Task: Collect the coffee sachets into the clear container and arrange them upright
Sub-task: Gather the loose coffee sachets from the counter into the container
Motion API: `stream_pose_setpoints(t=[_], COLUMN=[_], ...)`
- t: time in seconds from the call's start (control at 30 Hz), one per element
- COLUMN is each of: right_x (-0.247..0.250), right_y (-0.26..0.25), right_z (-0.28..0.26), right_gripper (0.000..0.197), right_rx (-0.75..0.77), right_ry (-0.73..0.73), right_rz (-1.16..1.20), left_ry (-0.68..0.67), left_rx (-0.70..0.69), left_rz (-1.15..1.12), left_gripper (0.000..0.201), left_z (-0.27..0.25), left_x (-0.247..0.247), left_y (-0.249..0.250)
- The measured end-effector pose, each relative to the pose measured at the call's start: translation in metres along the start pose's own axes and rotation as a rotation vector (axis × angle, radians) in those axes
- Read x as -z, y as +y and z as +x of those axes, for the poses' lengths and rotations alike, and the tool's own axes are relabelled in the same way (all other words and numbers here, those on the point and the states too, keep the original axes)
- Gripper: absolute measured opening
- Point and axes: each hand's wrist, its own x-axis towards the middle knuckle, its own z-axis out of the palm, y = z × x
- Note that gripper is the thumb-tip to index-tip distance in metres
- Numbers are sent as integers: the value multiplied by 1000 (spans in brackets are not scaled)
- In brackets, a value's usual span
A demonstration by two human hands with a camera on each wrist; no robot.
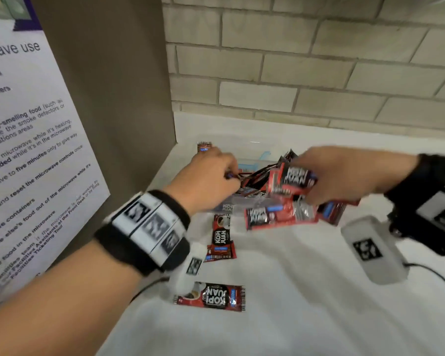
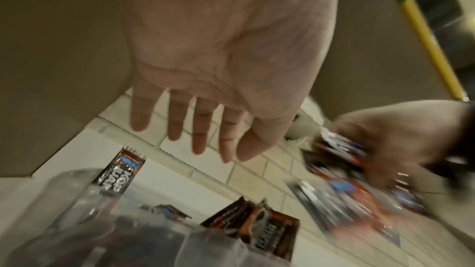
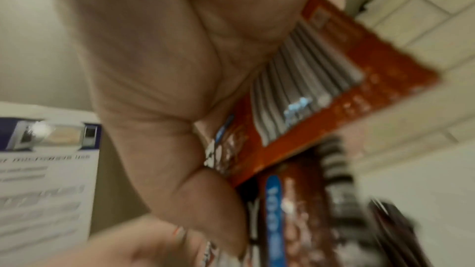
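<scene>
A clear container (image 1: 252,201) stands in the counter's back left corner with several red and black coffee sachets (image 1: 252,176) inside, some leaning. One sachet (image 1: 204,146) stands at its far left end. My left hand (image 1: 211,178) hovers over the container's left part; the left wrist view shows this hand (image 2: 205,129) with straight fingers and an empty palm above the container (image 2: 72,196). My right hand (image 1: 344,173) grips a bundle of sachets (image 1: 290,181) above the container's right end, blurred in the right wrist view (image 3: 321,98). Two sachets (image 1: 221,237) (image 1: 211,296) lie flat on the counter in front.
The white counter (image 1: 293,291) meets a pale brick-tile wall (image 1: 319,73) behind. A brown panel with a microwave notice (image 1: 36,150) closes the left side. A dark cable (image 1: 434,276) lies at the right edge. A yellow handle (image 2: 432,48) shows in the left wrist view.
</scene>
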Motion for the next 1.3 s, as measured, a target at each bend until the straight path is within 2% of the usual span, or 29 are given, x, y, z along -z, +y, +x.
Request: stream_pose_setpoints(t=[0.03,0.1,0.2,0.23,0.3,0.4,0.53,0.63,0.73,0.8,0.87,1.03,1.1,1.2,1.27,1.3], right_x=[12,32,45,46,42,29,9,-6,-19,-24,-23,-8,-5,-7,-14,-19], right_y=[-2,-7,-16,-20,-29,-38,-52,-53,-48,-45,-50,-47,-43,-35,-29,-26], right_z=[2,12,39,50,74,110,145,157,169,174,170,141,127,102,85,77], right_gripper=[17,15,15,17,22,32,52,57,46,47,53,53,48,40,34,29], right_rx=[-16,-42,-36,-40,-23,10,19,12,32,45,11,113,144,178,181,188], right_ry=[54,158,223,212,162,43,-115,-188,-198,-226,-193,18,68,129,148,152], right_rz=[-31,-126,-239,-266,-330,-369,-402,-506,-610,-654,-605,-392,-312,-234,-188,-164], left_ry=[-36,-208,-567,-649,-740,-761,-806,-753,-720,-723,-716,-644,-619,-612,-606,-598], left_rx=[23,77,80,66,60,63,65,42,34,42,58,43,46,59,96,116], left_rz=[46,131,227,233,219,270,381,368,329,328,327,287,254,272,303,308], left_gripper=[23,31,85,101,117,124,120,105,85,73,64,51,62,97,105,101], left_z=[-16,-43,-69,-73,-75,-70,-64,-62,-62,-63,-64,-63,-62,-59,-57,-55], left_x=[0,-6,-23,-27,-32,-36,-37,-35,-35,-37,-38,-41,-42,-44,-45,-46], left_y=[0,-1,-5,-6,-7,-5,-2,-1,-1,-2,-4,-9,-11,-8,-5,-4])
